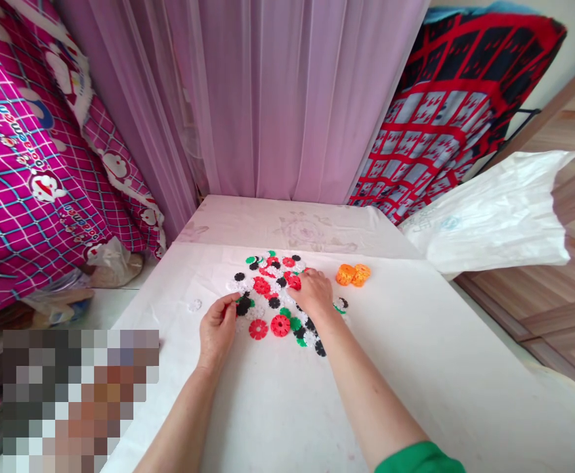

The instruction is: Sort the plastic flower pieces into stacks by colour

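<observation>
Many small plastic notched discs in red, black, white and green lie loosely heaped on the white-covered table (268, 407). At the heap's left edge, my left hand (217, 328) is closed in a pinch, with a bit of a red notched disc (225, 310) showing between its fingers. A black disc (243, 305) lies right by those fingertips. My right hand (316, 292) reaches over the heap's right side, thumb and fingers apart around a red disc (293, 282); its fingertips are partly hidden. Nearer me lie two more red discs, one a full red (280, 326), the other paler (258, 329).
Orange discs (351, 274) are stacked right of the heap. A lone white disc (197, 305) lies to the left. A white plastic bag (494, 213) rests at the table's right edge. Purple curtains (277, 98) hang behind, and patterned cloth (46, 144) hangs at left.
</observation>
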`<action>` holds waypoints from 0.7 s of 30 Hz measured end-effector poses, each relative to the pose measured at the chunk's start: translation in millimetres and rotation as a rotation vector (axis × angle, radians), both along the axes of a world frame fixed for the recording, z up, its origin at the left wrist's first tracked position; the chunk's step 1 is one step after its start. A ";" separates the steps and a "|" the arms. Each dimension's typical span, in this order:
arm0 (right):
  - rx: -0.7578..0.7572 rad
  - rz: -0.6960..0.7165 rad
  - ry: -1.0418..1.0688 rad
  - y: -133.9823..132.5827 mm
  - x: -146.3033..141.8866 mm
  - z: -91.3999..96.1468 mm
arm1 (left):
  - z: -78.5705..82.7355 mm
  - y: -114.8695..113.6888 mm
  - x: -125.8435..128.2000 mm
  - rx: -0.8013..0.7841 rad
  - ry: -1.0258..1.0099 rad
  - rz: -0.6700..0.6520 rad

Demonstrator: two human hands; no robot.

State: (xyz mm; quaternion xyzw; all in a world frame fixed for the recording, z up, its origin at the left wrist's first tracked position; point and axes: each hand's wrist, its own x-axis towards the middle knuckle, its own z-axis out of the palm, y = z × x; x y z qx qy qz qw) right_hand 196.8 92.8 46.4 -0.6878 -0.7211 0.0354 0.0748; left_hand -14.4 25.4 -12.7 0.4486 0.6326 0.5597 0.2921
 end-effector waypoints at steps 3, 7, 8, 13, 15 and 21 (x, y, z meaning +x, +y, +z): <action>-0.001 0.004 0.024 -2.4 2.7 0.4 | 0.0 0.3 0.1 -0.004 -0.010 0.002; 0.016 0.016 0.124 -22.0 10.8 1.3 | -0.2 0.5 0.5 -0.016 -0.019 0.000; 0.004 0.022 0.180 -30.0 12.1 1.5 | -0.3 0.5 0.7 -0.018 -0.020 0.001; -0.057 0.096 0.408 -69.6 7.3 2.7 | -0.1 0.1 1.3 -0.014 -0.018 0.002; -0.044 0.131 0.404 -78.2 1.9 2.8 | 0.8 -0.1 1.5 -0.011 -0.023 0.001; -0.024 0.197 0.296 -82.9 -7.3 1.6 | 1.0 0.0 1.1 -0.009 -0.027 -0.008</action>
